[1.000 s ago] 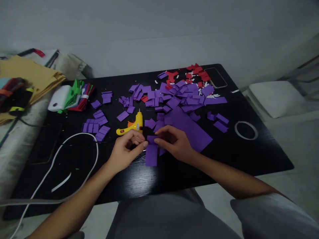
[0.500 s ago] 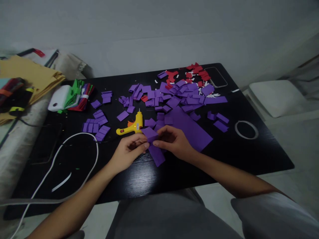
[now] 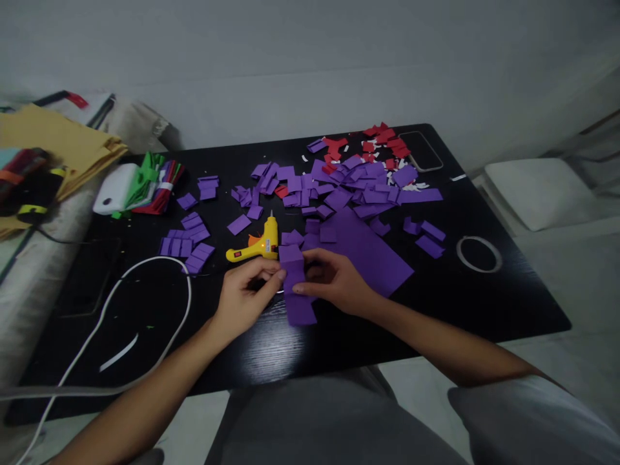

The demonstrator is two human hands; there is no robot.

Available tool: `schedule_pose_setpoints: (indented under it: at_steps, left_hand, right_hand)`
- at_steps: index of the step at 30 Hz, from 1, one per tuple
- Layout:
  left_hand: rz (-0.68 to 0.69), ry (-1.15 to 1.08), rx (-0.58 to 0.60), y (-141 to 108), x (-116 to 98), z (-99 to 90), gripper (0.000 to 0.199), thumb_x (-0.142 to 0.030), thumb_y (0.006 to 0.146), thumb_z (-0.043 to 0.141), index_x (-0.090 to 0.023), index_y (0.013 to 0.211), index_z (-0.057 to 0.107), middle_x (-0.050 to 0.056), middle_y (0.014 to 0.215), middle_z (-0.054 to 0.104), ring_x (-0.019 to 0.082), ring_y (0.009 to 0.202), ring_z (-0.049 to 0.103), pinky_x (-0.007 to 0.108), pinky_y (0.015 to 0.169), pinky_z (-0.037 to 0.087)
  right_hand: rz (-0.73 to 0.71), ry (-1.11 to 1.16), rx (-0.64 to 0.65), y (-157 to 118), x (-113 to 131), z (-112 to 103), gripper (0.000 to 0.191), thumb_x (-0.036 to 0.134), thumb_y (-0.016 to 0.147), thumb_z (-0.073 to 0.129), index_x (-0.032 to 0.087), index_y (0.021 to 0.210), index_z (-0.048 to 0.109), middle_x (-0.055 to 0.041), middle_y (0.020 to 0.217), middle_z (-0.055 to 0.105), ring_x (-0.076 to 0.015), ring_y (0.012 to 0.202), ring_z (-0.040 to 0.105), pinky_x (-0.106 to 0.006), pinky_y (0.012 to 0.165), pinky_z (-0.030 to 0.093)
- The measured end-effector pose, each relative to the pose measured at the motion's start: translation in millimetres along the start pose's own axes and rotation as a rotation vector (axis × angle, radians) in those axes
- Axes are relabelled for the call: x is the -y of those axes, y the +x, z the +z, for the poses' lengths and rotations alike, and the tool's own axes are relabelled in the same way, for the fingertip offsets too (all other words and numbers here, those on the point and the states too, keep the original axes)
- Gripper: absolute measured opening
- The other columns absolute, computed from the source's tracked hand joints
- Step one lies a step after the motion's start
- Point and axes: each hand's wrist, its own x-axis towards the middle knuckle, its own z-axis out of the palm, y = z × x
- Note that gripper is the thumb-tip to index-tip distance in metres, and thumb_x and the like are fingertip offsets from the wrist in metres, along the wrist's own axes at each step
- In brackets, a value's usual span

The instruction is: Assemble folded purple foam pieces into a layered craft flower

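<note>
Between my hands, above the front part of the black table (image 3: 349, 349), is a creased purple paper strip (image 3: 294, 279). My left hand (image 3: 248, 290) pinches its left edge between thumb and fingers. On the other edge, my right hand (image 3: 334, 281) grips it, thumb across the front and fingers behind. The strip's lower end hangs down toward me. Just beyond my left hand lies a yellow glue gun (image 3: 261, 245), nozzle pointing away and a small orange light on. A large purple sheet (image 3: 371, 252) lies flat to the right, partly under folded purple pieces (image 3: 358, 181).
Small purple stacks (image 3: 186, 242) lie on the left, near a white cable loop (image 3: 188, 297). Red scraps (image 3: 387, 139) and a phone-shaped outline (image 3: 420, 150) are at the back right. A clear ring (image 3: 478, 253) lies on the right. Green and red bundles (image 3: 150, 187) stand back left.
The purple strip has turned from slanted to nearly upright, its creased front now facing me. My right thumb has slid slightly lower on it. The glue gun stays put.
</note>
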Motion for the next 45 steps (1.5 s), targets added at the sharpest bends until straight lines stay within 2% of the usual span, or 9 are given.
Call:
schedule_pose_setpoints:
  at_steps: [4, 8, 12, 20, 29, 33, 37, 42, 45]
  left_hand:
    - [0.0, -0.016, 0.012, 1, -1, 0.2, 0.008, -0.025, 0.091, 0.073, -0.018, 0.087, 0.075, -0.001, 0.072, 0.072, 0.01, 0.06, 0.064, 0.02, 0.06, 0.054]
    - [-0.015, -0.07, 0.071, 2, -1, 1.6, 0.005, -0.024, 0.09, 0.074, -0.018, 0.091, 0.075, 0.0, 0.075, 0.073, 0.011, 0.061, 0.066, 0.021, 0.061, 0.057]
    - [-0.005, -0.057, 0.105, 1, -1, 2.2, 0.009, -0.023, 0.091, 0.074, -0.018, 0.098, 0.076, 0.002, 0.082, 0.076, 0.012, 0.068, 0.07, 0.023, 0.068, 0.06]
    - [-0.01, -0.106, 0.043, 1, -2, 4.8, 0.006, -0.018, 0.087, 0.075, -0.019, 0.093, 0.074, 0.0, 0.08, 0.076, 0.01, 0.064, 0.067, 0.019, 0.063, 0.058]
    - [0.115, -0.067, 0.056, 2, -4, 0.7, 0.016, -0.006, 0.089, 0.063, -0.018, 0.093, 0.073, -0.002, 0.074, 0.072, 0.008, 0.06, 0.064, 0.017, 0.057, 0.052]
    - [0.223, 0.035, 0.04, -1, 0, -1.6, 0.017, -0.004, 0.091, 0.064, -0.018, 0.095, 0.073, 0.001, 0.085, 0.076, 0.011, 0.072, 0.07, 0.02, 0.066, 0.056]
    - [0.321, 0.101, 0.061, -4, 3, -4.0, 0.02, -0.003, 0.092, 0.064, -0.018, 0.103, 0.072, 0.003, 0.095, 0.076, 0.014, 0.088, 0.074, 0.025, 0.08, 0.059]
    - [0.212, 0.065, 0.089, -5, 2, -3.9, 0.025, -0.011, 0.096, 0.066, -0.019, 0.12, 0.068, 0.004, 0.099, 0.075, 0.014, 0.087, 0.073, 0.027, 0.08, 0.06]
    - [0.205, 0.083, 0.113, -2, -2, -2.2, 0.014, -0.015, 0.095, 0.072, -0.019, 0.108, 0.073, 0.0, 0.087, 0.07, 0.012, 0.078, 0.067, 0.026, 0.074, 0.056]
  right_hand:
    - [-0.014, -0.052, 0.04, -1, 2, 0, 0.042, 0.04, 0.071, 0.095, 0.021, 0.102, 0.072, -0.0016, 0.096, 0.076, -0.0154, 0.084, 0.073, -0.03, 0.081, 0.062]
    - [-0.121, -0.141, -0.058, -1, 4, 0, 0.031, 0.046, 0.082, 0.086, 0.021, 0.096, 0.074, -0.0013, 0.092, 0.074, -0.0143, 0.081, 0.069, -0.029, 0.08, 0.059]
    - [-0.153, -0.154, -0.149, 1, 4, 0, 0.03, 0.044, 0.078, 0.089, 0.021, 0.083, 0.071, 0.0028, 0.076, 0.067, -0.0114, 0.068, 0.061, -0.025, 0.066, 0.054]
    - [-0.153, -0.188, -0.113, -4, 2, 3, 0.027, 0.037, 0.078, 0.089, 0.021, 0.089, 0.07, 0.0026, 0.079, 0.069, -0.0123, 0.07, 0.063, -0.026, 0.069, 0.054]
    - [-0.167, -0.169, -0.075, -6, 9, 0, 0.009, 0.027, 0.09, 0.072, 0.02, 0.092, 0.076, -0.0021, 0.085, 0.073, -0.014, 0.076, 0.067, -0.027, 0.071, 0.056]
    - [-0.113, -0.099, -0.054, -5, 12, -1, 0.014, 0.031, 0.09, 0.074, 0.021, 0.099, 0.076, -0.0011, 0.087, 0.074, -0.0135, 0.077, 0.069, -0.026, 0.071, 0.058]
    - [-0.095, -0.165, -0.053, -5, 9, 0, 0.019, 0.035, 0.084, 0.083, 0.019, 0.09, 0.076, -0.001, 0.082, 0.073, -0.0128, 0.073, 0.067, -0.025, 0.069, 0.056]
    - [-0.18, -0.278, -0.088, -8, 7, 3, 0.016, 0.034, 0.088, 0.079, 0.019, 0.089, 0.076, -0.001, 0.081, 0.074, -0.0126, 0.071, 0.066, -0.026, 0.069, 0.055]
    - [-0.242, -0.35, -0.095, -9, 8, 4, 0.012, 0.031, 0.089, 0.077, 0.019, 0.089, 0.076, -0.0009, 0.08, 0.074, -0.0128, 0.072, 0.066, -0.027, 0.069, 0.054]
